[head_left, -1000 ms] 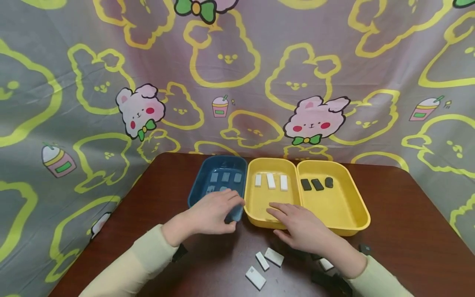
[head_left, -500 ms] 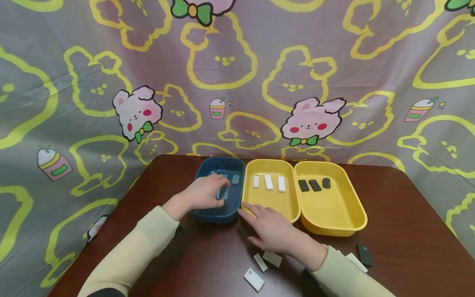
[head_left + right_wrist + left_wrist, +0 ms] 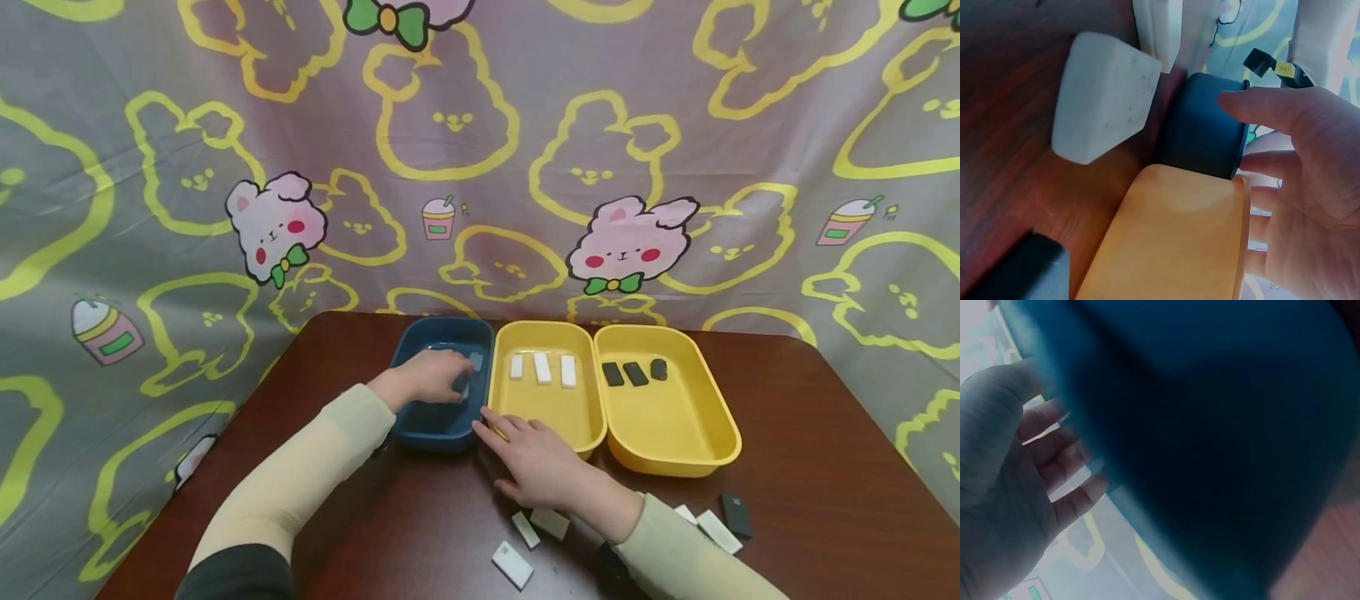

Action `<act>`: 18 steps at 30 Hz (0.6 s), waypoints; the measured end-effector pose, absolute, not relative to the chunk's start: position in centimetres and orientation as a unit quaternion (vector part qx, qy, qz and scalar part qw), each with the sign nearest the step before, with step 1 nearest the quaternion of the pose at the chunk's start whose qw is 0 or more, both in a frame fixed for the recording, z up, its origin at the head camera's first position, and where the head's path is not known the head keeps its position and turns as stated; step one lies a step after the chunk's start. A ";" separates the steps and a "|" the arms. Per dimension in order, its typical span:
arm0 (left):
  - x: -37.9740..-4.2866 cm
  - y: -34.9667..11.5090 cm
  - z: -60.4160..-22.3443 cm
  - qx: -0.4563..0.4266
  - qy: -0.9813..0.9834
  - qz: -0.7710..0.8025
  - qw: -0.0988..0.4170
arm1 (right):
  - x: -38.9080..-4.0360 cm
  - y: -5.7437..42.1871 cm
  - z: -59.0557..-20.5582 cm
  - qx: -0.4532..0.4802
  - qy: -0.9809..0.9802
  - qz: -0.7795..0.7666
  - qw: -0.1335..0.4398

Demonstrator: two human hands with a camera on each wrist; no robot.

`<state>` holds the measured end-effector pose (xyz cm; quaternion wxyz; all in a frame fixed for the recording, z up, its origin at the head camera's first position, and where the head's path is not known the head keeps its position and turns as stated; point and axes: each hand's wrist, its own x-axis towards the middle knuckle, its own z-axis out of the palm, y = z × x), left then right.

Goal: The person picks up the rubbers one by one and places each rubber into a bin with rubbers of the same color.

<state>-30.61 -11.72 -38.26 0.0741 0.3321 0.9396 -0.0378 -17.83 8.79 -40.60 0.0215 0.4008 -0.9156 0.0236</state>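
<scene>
Side by side on the worktop (image 3: 810, 467)

From left to right before you stand the left bin (image 3: 438, 442), the middle bin (image 3: 546, 417) and the right bin (image 3: 686, 425), with the cloth (image 3: 495, 200) behind them. Three blocks (image 3: 542, 367) lie across the middle bin's far half; three others (image 3: 635, 373) sit far left in the right bin. Your left grip (image 3: 427, 377) is inside the left bin; your right grip (image 3: 540, 462) is at the middle bin's near left corner. Nearer you lie three loose pieces (image 3: 512, 565).

Faint glare marks the table (image 3: 442, 533) before the right hand (image 3: 536, 462); in the dim left wrist view, the blue bin (image 3: 1210, 456) blurs.
</scene>
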 end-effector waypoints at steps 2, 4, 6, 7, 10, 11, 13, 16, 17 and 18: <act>-30.9 -11.4 -38.6 0.337 0.937 -0.048 0.079 | -17.8 8.8 -40.6 0.399 -0.917 0.027 0.018; -31.2 -11.2 -38.9 0.342 0.935 -0.050 0.083 | -17.8 8.8 -40.6 0.396 -0.918 0.034 0.013; -31.3 -11.0 -39.0 0.343 0.934 -0.049 0.087 | -17.9 8.8 -40.6 0.392 -0.919 0.042 0.008; -31.4 -10.9 -39.1 0.344 0.934 -0.050 0.089 | -17.9 8.8 -40.6 0.391 -0.919 0.046 0.006; -31.5 -10.7 -39.4 0.340 0.934 -0.046 0.101 | -17.9 8.9 -40.6 0.387 -0.920 0.057 -0.002; -31.6 -10.6 -39.5 0.336 0.935 -0.043 0.108 | -17.9 8.9 -40.6 0.387 -0.920 0.059 -0.003; -31.6 -10.5 -39.7 0.329 0.935 -0.045 0.120 | -17.9 8.8 -40.7 0.387 -0.920 0.060 -0.005; -31.6 -10.4 -39.9 0.321 0.937 -0.046 0.129 | -17.9 8.8 -40.7 0.387 -0.920 0.061 -0.006; -31.6 -10.3 -39.9 0.320 0.938 -0.048 0.128 | -17.9 8.8 -40.7 0.386 -0.920 0.061 -0.006; -31.5 -10.3 -40.0 0.320 0.938 -0.051 0.124 | -17.9 8.8 -40.7 0.386 -0.921 0.060 -0.006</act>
